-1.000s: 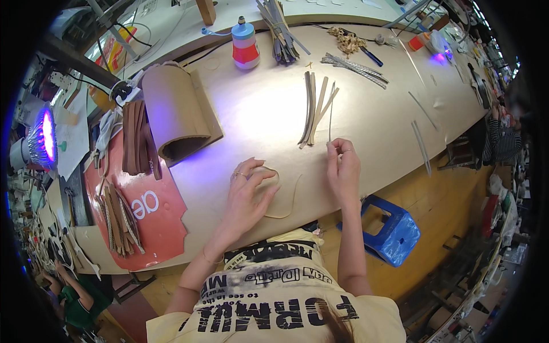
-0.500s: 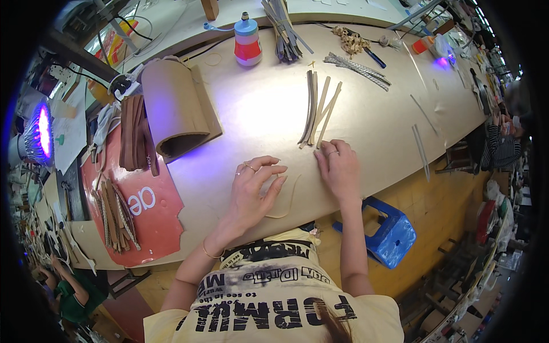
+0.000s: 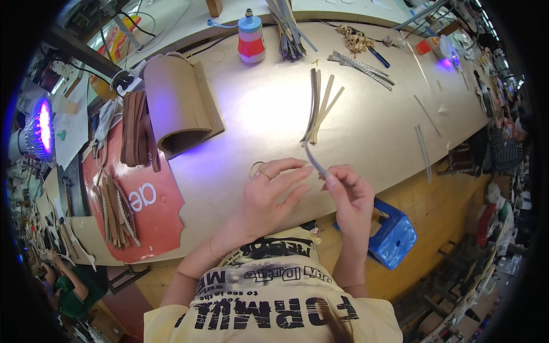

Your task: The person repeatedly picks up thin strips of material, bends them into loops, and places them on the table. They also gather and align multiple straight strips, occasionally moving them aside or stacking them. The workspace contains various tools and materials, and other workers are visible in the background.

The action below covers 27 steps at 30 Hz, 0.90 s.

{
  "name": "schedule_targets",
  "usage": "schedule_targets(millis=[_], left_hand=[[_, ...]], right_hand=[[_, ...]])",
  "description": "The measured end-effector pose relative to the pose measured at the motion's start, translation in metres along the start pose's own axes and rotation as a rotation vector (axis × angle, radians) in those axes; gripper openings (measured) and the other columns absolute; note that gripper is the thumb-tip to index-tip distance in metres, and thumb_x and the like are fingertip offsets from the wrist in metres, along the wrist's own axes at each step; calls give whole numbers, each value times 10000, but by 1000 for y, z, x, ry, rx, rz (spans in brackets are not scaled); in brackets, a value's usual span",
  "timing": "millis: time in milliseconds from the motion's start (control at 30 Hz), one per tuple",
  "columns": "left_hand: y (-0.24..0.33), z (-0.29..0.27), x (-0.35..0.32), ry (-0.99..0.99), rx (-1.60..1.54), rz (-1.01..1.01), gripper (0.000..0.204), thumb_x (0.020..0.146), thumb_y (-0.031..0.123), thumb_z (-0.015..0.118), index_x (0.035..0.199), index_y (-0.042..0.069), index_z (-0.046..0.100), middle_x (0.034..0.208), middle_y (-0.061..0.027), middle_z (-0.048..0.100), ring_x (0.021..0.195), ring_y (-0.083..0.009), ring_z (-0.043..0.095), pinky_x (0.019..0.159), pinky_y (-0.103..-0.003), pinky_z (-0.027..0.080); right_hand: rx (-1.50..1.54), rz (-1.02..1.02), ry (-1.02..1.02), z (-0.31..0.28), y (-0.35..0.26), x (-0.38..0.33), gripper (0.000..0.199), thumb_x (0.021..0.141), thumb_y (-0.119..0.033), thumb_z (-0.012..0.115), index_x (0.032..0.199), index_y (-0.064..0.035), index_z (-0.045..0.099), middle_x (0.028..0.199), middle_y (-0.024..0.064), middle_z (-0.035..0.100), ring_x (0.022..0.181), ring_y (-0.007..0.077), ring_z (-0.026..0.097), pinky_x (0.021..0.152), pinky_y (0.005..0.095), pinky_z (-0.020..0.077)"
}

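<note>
My right hand [image 3: 350, 191] is closed on a thin, slightly curved grey strip [image 3: 314, 159], pinched near its lower end between thumb and fingers. Just left of it my left hand [image 3: 275, 187] is open, its fingers stretched toward the strip with the thumb apart. Whether the fingertips touch the strip I cannot tell. Beyond both hands lies a small group of narrow dark and tan strips [image 3: 314, 111] on the table. A thin pale loop [image 3: 255, 170] shows beside my left hand's knuckles; what it is made of is unclear.
A curved brown block [image 3: 177, 108] stands at left, next to brown strips [image 3: 136, 128] and a red sheet [image 3: 163, 228] bearing a strip bundle [image 3: 117, 211]. Farther back are a bottle [image 3: 250, 43], grey strips [image 3: 290, 40] and braided strips [image 3: 360, 70]. A blue stool [image 3: 394, 243] stands at right.
My right hand has drawn back from the strip group, turned, and now holds a strip up. The left hand has shifted right toward it.
</note>
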<state>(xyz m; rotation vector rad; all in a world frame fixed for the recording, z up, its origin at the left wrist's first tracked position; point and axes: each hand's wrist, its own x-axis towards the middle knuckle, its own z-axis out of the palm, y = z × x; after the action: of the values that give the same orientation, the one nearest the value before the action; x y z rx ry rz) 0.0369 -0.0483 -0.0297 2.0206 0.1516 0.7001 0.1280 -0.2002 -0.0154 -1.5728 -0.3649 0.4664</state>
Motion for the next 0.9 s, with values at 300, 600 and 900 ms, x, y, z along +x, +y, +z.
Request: schedule_targets(millis=[300,600,900], left_hand=[[26,-29,3,148,-1,73,221,800,-78,710,1013,-19,708,990,-132,693,792,-204,689,642,-276,569],[19,-37,-4,216,93,137,271,761,-77,732,1022,-8,707,976,-118,695,782,-219,685,638,-291,556],[15,-35,-6,238,111,145,290,737,-66,750,1015,3,709,966,-104,694,782,-231,683,662,-301,551]], right_hand=[[7,-138,-174,34,-40,-6,78,903,-2,642,964,31,679,929,86,643,819,136,600,743,253,473],[-92,-199,-197,46,-45,-2,71,875,-8,677,934,23,701,899,83,657,814,151,613,734,259,473],[-127,-206,-170,48,-44,-2,65,853,4,685,912,13,708,875,89,669,805,176,627,749,276,468]])
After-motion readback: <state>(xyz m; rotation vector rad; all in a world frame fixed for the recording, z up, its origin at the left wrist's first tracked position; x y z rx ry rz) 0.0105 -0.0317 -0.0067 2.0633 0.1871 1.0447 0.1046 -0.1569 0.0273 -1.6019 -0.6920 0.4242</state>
